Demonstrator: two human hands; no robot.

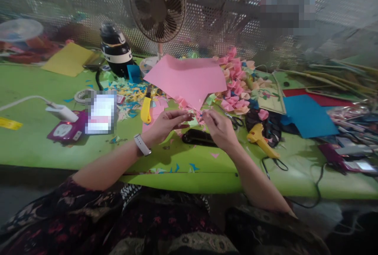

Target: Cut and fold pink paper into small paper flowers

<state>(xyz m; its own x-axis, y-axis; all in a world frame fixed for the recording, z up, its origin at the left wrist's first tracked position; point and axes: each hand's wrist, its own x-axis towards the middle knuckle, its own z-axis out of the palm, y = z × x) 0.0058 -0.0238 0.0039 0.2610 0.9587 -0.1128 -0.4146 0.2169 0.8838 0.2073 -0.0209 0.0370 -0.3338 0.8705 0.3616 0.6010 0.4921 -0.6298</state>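
1. Nearest the camera, dark patterned clothing [165,227] is filling the bottom of the view, just before the green table [35,144].
2. The left hand [167,125] and right hand [220,129] are hovering over the table, fingertips bending inward near each other; I can't tell whether either is pinching a small scrap.
3. A black object [196,136] is lying below them, the right hand covering its right end.
4. Scissors [237,121] and a yellow glue gun [261,140] are sitting to the right, a yellow cutter [146,111] to the left.
5. Paper scraps [130,93] are crowding the space left of the pink sheet [189,75], folded paper flowers [236,89] the space right of it.
6. The sheet is lying just beyond the fingertips, before the fan [158,8], its long axis running roughly side to side, one corner pointing toward the person between both hands.
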